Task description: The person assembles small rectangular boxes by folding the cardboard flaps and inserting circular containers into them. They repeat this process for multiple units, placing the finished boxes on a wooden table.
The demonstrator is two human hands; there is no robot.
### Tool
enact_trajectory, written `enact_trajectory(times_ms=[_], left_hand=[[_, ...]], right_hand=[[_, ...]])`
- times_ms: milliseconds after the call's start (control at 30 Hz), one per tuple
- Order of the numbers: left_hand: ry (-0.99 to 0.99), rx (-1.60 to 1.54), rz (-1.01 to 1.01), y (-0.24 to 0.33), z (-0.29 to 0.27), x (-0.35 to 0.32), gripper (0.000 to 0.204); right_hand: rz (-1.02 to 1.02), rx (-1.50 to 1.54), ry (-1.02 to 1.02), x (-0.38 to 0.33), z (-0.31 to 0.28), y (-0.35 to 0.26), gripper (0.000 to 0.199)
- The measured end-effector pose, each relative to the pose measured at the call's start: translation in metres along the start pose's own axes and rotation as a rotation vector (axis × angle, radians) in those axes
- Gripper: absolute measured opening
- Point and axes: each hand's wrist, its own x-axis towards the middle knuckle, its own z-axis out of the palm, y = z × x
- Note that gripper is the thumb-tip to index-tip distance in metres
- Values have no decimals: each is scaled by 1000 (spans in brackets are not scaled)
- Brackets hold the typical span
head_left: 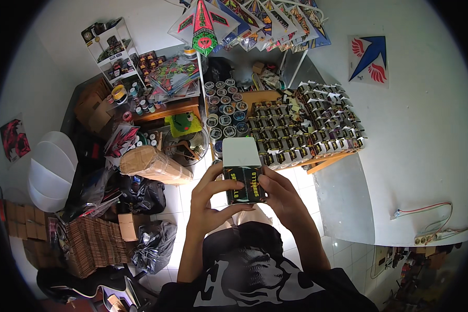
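Between my two hands I hold a small black cardboard box with yellow lettering, in front of my chest. Its white lid flap stands up at the far end. My left hand grips the box's left side, with a finger across the printed face and the thumb low at its near edge. My right hand closes on the right side, thumb pressed near the upper right corner. What lies inside the box cannot be seen. Beyond it on the table stand rows of similar small boxes, many with raised white flaps.
Several round lidded tins stand left of the boxes. A tape-wrapped cardboard roll is at left, near black plastic bags and stacked flat cardboard. Kites hang above the table. A power strip lies at right.
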Motion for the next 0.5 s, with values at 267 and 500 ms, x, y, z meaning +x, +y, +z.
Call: enact_trajectory(times_ms=[267,500], left_hand=[[-1,0,15,4,-5,-5,60],[-4,-26,0,6,-10,-9,59]], right_hand=[[-10,-30,12,1,7,5,63],[-16,-67,15,-5,14,4,64]])
